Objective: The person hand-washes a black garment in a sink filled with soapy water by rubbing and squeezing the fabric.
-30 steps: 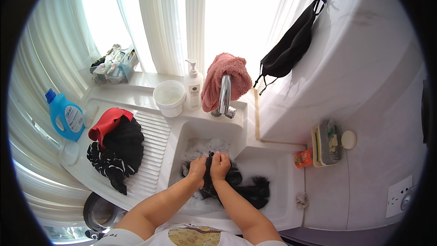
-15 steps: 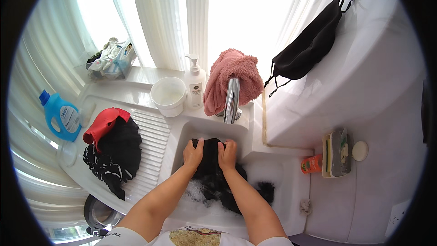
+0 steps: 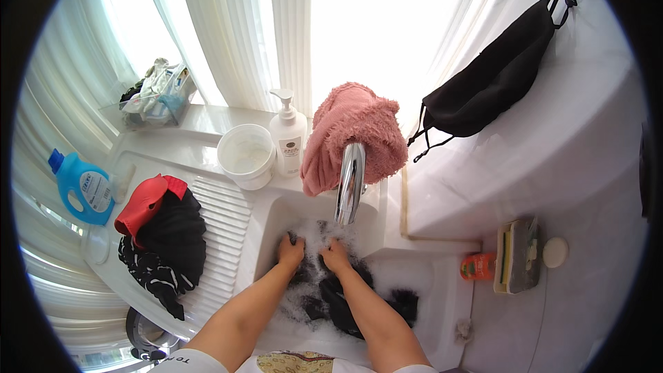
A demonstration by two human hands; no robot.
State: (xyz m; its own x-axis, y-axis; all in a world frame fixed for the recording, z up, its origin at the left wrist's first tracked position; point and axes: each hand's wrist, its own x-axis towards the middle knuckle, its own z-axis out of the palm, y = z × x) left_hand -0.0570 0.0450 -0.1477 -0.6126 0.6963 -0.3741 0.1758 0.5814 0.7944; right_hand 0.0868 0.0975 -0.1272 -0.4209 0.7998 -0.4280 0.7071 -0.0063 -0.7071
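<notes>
A black garment [image 3: 339, 306] lies partly under soapy water in the white sink [image 3: 442, 311]. My left hand [image 3: 291, 251] is closed on a bit of the black cloth, which shows at its fingertips. Close by on the right, my right hand [image 3: 336, 255] grips another part of the same cloth at the waterline. Foam and water hide most of the stretch between them. Just beyond my hands, the chrome faucet [image 3: 351, 186] points down over the basin. A pink fuzzy towel [image 3: 356, 128] is draped over the back of it.
Left of the basin, dark clothes [image 3: 181, 242] and a red cloth piece [image 3: 146, 207] rest on the ribbed washboard [image 3: 224, 235]. A white bucket [image 3: 246, 178], a pump bottle [image 3: 289, 141] and a blue detergent bottle [image 3: 83, 190] stand around it. A black mask [image 3: 487, 76] hangs at right.
Both hands have gone down, pushing the raised black garment into the water. Foam now spreads around my fingers. The whole view has shifted slightly.
</notes>
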